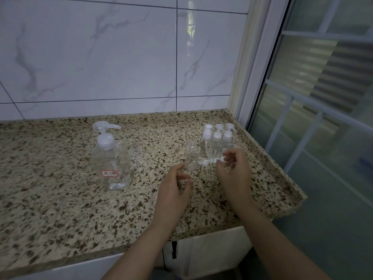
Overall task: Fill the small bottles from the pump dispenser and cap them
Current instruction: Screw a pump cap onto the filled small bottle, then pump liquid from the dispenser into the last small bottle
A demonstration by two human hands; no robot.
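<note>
Standing uncapped at counter centre: one small bottle [191, 158], unfilled. Three capped bottles [217, 147] at 2 o'clock; pump dispenser [110, 158] at 9. Left hand [174, 190], right hand [235, 168] flank it, fingers loosely curled, holding nothing.

right hand [234, 168] contents unclear, motion-blurred

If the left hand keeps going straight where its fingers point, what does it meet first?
Most likely the uncapped small bottle, standing just beyond the left hand; its fingertips look almost on the base already. Depth is unclear from this one view.
</note>
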